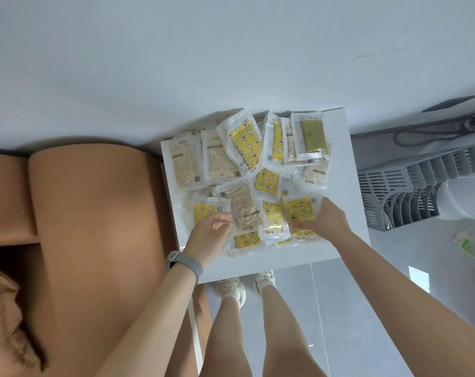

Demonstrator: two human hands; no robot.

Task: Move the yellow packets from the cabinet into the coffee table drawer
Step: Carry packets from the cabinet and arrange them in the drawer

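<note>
Several yellow packets (pixel 246 144) in clear wrappers lie scattered and overlapping on the white cabinet top (pixel 348 213) against the wall. Some show a yellow star print, others a beige printed back. My left hand (pixel 209 238) reaches in from the lower left, and its fingers pinch the lower edge of a beige-backed packet (pixel 243 205). My right hand (pixel 323 219) comes in from the lower right, with its fingers curled round a yellow packet (pixel 299 213) near the front of the pile. No coffee table or drawer is in view.
A tan sofa (pixel 95 227) stands close against the cabinet's left side. To the right, a grey slatted rack (pixel 410 183) and a white fan base (pixel 459 197) stand on the grey floor, with cables behind. My legs and shoes show below the cabinet's front edge.
</note>
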